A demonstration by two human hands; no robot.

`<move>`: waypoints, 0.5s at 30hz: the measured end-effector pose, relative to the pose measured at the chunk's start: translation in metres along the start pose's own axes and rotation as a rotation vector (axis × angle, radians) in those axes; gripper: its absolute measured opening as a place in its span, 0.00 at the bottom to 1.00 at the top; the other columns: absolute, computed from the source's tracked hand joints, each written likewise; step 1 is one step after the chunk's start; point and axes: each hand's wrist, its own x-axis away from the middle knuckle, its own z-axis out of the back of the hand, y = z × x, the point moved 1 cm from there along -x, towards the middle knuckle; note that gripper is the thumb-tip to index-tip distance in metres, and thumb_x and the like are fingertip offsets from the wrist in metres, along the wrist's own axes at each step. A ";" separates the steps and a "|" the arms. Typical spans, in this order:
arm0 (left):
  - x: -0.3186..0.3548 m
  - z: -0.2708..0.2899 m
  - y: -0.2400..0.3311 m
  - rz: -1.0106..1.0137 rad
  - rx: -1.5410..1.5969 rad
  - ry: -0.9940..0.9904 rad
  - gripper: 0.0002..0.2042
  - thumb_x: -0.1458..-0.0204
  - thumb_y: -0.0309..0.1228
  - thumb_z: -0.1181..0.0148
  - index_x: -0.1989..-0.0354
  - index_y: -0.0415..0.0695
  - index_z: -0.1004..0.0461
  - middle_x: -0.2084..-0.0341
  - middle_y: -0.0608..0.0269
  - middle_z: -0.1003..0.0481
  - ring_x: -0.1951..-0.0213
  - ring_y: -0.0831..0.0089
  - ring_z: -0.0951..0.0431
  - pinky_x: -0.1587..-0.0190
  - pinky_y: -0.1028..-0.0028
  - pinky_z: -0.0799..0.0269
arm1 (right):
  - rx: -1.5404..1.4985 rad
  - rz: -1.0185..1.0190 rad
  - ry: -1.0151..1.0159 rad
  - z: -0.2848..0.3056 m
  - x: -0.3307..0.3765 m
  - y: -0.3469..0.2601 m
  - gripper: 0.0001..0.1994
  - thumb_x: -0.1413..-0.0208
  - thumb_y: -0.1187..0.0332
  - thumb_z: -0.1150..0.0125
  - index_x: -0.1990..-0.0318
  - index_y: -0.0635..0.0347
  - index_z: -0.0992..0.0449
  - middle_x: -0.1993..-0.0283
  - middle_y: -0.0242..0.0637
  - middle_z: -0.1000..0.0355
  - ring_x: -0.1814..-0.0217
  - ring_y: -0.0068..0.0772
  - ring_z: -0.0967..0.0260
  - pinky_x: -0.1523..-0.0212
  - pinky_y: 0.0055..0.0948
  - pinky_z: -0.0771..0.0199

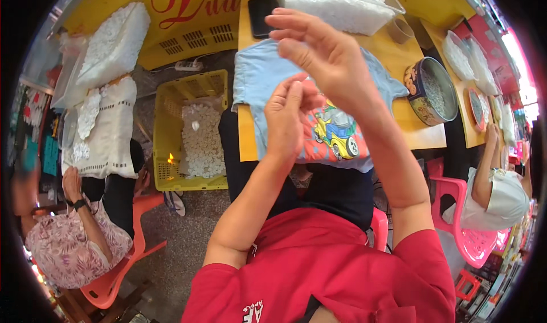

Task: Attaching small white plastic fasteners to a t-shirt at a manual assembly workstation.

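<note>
Our table [247, 146] bears a blue printed cloth [255, 75], near it a yellow crate [163, 109], white-filled tub [345, 25] and round tin [417, 98]. Our wide right hand [322, 52] and curled left hand [286, 118], its hold unclear to us, partly hide the cloth and phone [260, 18].

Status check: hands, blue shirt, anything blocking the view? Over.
Left hand: fingers curled, contents unclear. Right hand: raised, open. Shirt: spread over table, partly hidden by both hands.

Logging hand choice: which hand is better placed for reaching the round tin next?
Probably the right hand: its forearm, in this view, lies between the left hand and the round tin.
</note>
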 end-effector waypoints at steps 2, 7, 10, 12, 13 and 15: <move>-0.004 0.004 0.005 0.083 -0.064 -0.109 0.15 0.36 0.37 0.51 0.54 0.35 0.29 0.84 0.71 0.33 0.83 0.82 0.35 0.77 0.80 0.36 | 0.130 -0.012 0.039 0.034 -0.001 0.007 0.17 0.39 0.70 0.45 0.44 0.66 0.30 0.46 0.36 0.28 0.48 0.25 0.29 0.48 0.26 0.28; -0.003 0.006 0.001 -0.030 -0.021 -0.095 0.23 0.36 0.48 0.54 0.80 0.46 0.33 0.89 0.74 0.40 0.86 0.86 0.49 0.83 0.80 0.55 | 0.172 -0.287 0.128 0.115 0.011 0.029 0.15 0.38 0.64 0.46 0.49 0.64 0.25 0.54 0.35 0.24 0.54 0.23 0.27 0.52 0.25 0.27; -0.006 0.008 -0.005 -0.006 -0.139 -0.015 0.20 0.36 0.45 0.53 0.77 0.46 0.32 0.88 0.74 0.39 0.85 0.86 0.48 0.82 0.80 0.53 | 0.205 -0.378 0.181 0.160 0.027 0.049 0.15 0.38 0.63 0.44 0.50 0.63 0.25 0.57 0.34 0.25 0.57 0.22 0.28 0.53 0.24 0.27; -0.008 0.005 -0.007 -0.021 -0.131 -0.049 0.14 0.35 0.40 0.53 0.69 0.44 0.30 0.82 0.72 0.35 0.82 0.85 0.42 0.79 0.81 0.46 | 0.243 -0.404 0.237 0.178 0.036 0.053 0.14 0.39 0.63 0.43 0.51 0.62 0.24 0.60 0.32 0.25 0.59 0.20 0.28 0.55 0.24 0.27; -0.008 0.003 -0.007 -0.020 -0.134 -0.023 0.12 0.35 0.38 0.54 0.65 0.43 0.31 0.79 0.70 0.33 0.80 0.84 0.39 0.76 0.81 0.41 | 0.289 -0.412 0.232 0.188 0.038 0.058 0.14 0.39 0.64 0.43 0.52 0.63 0.24 0.61 0.31 0.25 0.60 0.19 0.28 0.56 0.23 0.27; -0.010 0.012 -0.007 -0.018 -0.119 -0.044 0.12 0.34 0.36 0.56 0.58 0.40 0.31 0.71 0.64 0.29 0.74 0.79 0.31 0.68 0.78 0.32 | 0.334 -0.423 0.231 0.198 0.044 0.059 0.13 0.39 0.64 0.43 0.53 0.63 0.24 0.62 0.31 0.25 0.62 0.18 0.28 0.58 0.22 0.26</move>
